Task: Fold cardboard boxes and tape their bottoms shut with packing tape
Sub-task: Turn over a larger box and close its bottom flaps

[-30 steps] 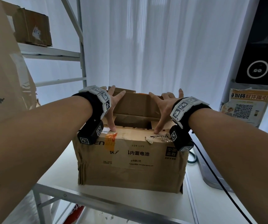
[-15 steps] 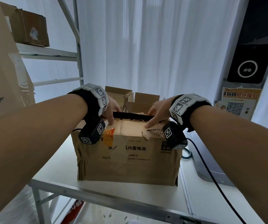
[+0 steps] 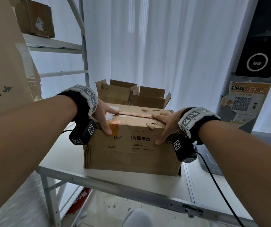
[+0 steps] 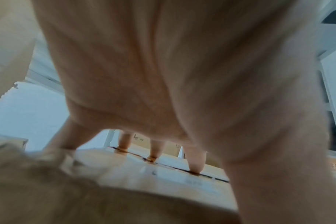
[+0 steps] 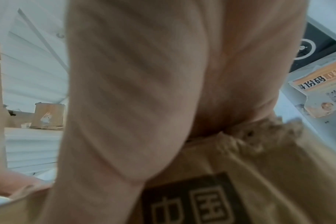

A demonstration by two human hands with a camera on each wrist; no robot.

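A worn brown cardboard box (image 3: 131, 145) with printed lettering stands on the white table (image 3: 62, 154). Its two top flaps lie closed and meet along a seam (image 3: 134, 114). My left hand (image 3: 104, 115) lies flat on the left end of the top, thumb down the front face. My right hand (image 3: 165, 123) presses the right end the same way. In the left wrist view straight fingertips (image 4: 196, 165) rest along the seam of the box (image 4: 163, 178). The right wrist view shows my right hand (image 5: 144, 106) against the box (image 5: 278, 181). I see no tape roll.
Two open boxes (image 3: 115, 92) (image 3: 151, 99) stand just behind. A shelf at upper left carries another box (image 3: 35, 18), and a large cardboard sheet (image 3: 0, 63) leans at left. A grey pillar with a QR poster (image 3: 242, 102) and a grey device (image 3: 213, 163) stand right.
The far flap stood up and the top was open. Both hands have brought the flaps down, and the top is now closed with the hands pressing flat on it.
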